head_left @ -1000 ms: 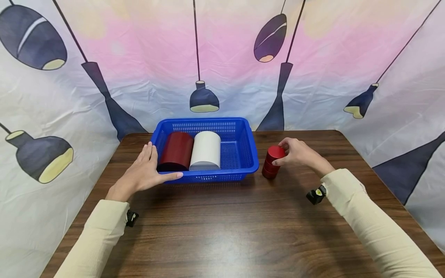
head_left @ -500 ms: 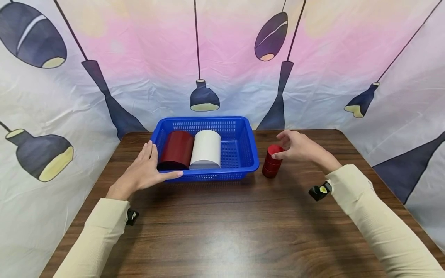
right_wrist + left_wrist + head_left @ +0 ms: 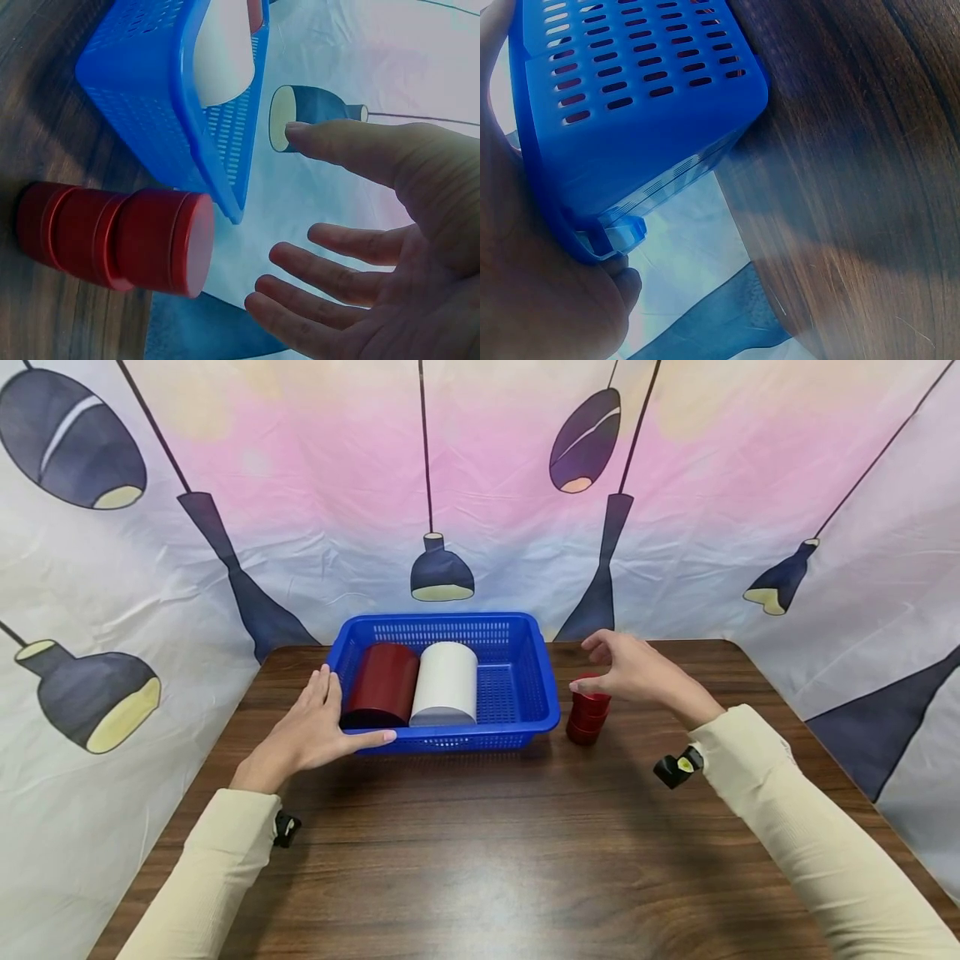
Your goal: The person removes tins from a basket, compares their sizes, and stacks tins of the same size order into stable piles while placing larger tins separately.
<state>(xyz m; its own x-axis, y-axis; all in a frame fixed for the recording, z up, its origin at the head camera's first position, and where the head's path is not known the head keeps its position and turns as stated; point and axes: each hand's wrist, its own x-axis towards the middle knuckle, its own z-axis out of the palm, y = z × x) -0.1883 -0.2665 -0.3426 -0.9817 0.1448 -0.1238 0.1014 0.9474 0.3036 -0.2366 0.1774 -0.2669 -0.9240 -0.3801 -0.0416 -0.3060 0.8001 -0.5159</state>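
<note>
While the red cylindrical stack (image 3: 587,722) stands upright beside the blue plastic basket's right edge (image 3: 547,681), the right hand (image 3: 633,668) hovers above. Parted fingers (image 3: 330,276) hold nothing.

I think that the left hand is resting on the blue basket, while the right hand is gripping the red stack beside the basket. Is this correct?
Not fully: the right hand is not gripping the red stack. The right wrist view shows a gap between its fingers and the stack. The left hand does rest on the blue basket, with the stack beside it.
</note>
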